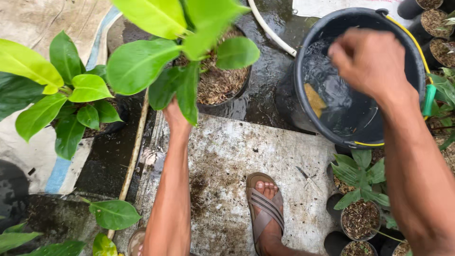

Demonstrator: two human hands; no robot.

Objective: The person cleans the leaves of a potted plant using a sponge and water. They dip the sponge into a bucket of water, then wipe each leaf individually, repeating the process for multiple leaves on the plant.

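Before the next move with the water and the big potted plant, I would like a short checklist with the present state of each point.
1. Right hand over the black bucket: ok.
2. Water in bucket: ok.
3. Left hand at the potted plant: ok, but its grip is hidden by leaves: cannot tell.
4. Anything held in right hand: cannot tell.
5. Sandalled foot flat on the slab: ok.
6. Ground around the pot dry: not ok, wet.

GROUND: wet dark concrete floor | SLAB: pale stained board, soil-speckled, lying flat | LEFT: beige tarp with blue stripe | TOP: white hose crossing the wet floor | RIGHT: rows of small black nursery pots | LIGHT: diffuse daylight, outdoors
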